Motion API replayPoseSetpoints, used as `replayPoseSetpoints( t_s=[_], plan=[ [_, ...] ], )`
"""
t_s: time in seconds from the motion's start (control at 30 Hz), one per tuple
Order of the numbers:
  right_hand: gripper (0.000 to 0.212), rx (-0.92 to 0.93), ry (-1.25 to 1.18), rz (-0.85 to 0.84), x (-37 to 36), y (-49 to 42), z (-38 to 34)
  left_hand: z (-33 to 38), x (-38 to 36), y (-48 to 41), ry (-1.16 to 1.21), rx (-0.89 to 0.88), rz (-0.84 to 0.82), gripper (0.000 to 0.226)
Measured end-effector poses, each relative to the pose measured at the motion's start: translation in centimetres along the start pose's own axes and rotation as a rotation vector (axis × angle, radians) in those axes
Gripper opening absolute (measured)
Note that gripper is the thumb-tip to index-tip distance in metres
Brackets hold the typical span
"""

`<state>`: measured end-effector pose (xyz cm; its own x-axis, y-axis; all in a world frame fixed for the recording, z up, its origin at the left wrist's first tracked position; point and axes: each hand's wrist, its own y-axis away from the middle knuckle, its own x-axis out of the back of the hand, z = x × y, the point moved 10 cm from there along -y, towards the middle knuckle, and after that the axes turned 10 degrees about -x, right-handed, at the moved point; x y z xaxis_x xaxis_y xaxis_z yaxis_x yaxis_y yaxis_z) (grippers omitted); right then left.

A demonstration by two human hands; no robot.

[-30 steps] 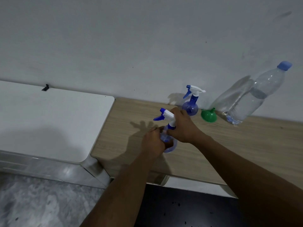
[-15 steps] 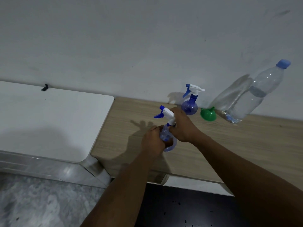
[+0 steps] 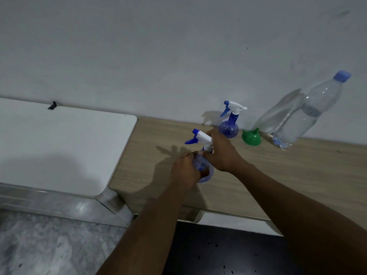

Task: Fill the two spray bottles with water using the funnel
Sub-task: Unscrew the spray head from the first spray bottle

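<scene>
A small blue spray bottle (image 3: 200,164) stands near the front of the wooden table (image 3: 278,175). My left hand (image 3: 185,169) wraps around its round body. My right hand (image 3: 222,153) grips its white and blue spray head (image 3: 199,136), which sits tilted at the neck. A second blue spray bottle (image 3: 229,124) with its head on stands by the wall. Beside it a green funnel (image 3: 251,136) lies mouth-down. A large clear water bottle (image 3: 305,114) with a blue cap stands at the right, partly filled.
A white table (image 3: 59,143) adjoins the wooden one on the left. The white wall runs close behind the bottles. Grey marbled floor and a dark area lie below the table's front edge.
The spray head in my right hand has tilted and risen slightly at the neck. My left hand stays on the bottle's body. The other objects have not moved.
</scene>
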<state>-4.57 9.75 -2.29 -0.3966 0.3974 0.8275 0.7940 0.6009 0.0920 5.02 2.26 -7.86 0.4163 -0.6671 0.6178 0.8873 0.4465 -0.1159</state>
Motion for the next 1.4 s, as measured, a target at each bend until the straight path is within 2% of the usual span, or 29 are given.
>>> replayPoseSetpoints(
  t_s=[0.1,0.17,0.3,0.37,0.5,0.6,0.67,0.8,0.97,1.13,1.2,1.4],
  plan=[
    [0.065,0.051,-0.040,-0.074,-0.4,0.1,-0.7,0.1,0.1,0.0,0.002,-0.004,0.011,0.040],
    [0.073,0.061,-0.023,-0.043,0.1,0.2,-0.8,0.1,0.2,-0.1,0.012,-0.016,0.035,0.037],
    [0.069,0.057,-0.035,-0.093,-0.5,0.3,-1.1,-0.2,-0.1,-0.1,0.018,0.017,0.005,0.038],
    [0.068,0.060,-0.028,-0.066,-0.1,0.4,-1.0,-0.3,0.1,0.0,0.026,0.004,0.024,0.036],
    [0.032,0.084,0.068,0.039,1.6,0.5,-1.3,-0.5,-0.1,0.0,0.001,0.006,0.015,0.039],
    [0.027,0.098,-0.014,0.137,5.0,0.7,-2.3,-0.6,-0.1,-0.1,-0.027,0.012,0.011,0.047],
    [0.030,0.036,-0.130,0.206,8.2,0.6,-2.1,-0.5,-0.3,-0.2,-0.046,0.006,0.011,0.048],
    [0.023,-0.084,-0.284,0.405,13.8,-0.1,1.1,-0.5,-0.5,-0.3,-0.056,0.023,0.029,0.049],
    [0.033,-0.394,-0.564,0.539,14.7,0.1,9.4,-0.4,-0.6,-0.2,-0.035,0.003,0.059,0.059],
    [0.053,-0.698,-0.669,0.475,8.5,1.2,18.9,-1.0,-0.8,-0.3,-0.016,-0.019,0.075,0.054],
    [0.049,-0.774,-0.632,0.422,5.1,1.5,22.6,-1.2,-0.9,-0.4,-0.009,-0.022,0.075,0.052],
    [0.034,-0.803,-0.480,0.263,-0.1,3.3,21.5,-1.1,-1.1,-0.8,-0.006,-0.049,0.075,0.051]
  ],
)
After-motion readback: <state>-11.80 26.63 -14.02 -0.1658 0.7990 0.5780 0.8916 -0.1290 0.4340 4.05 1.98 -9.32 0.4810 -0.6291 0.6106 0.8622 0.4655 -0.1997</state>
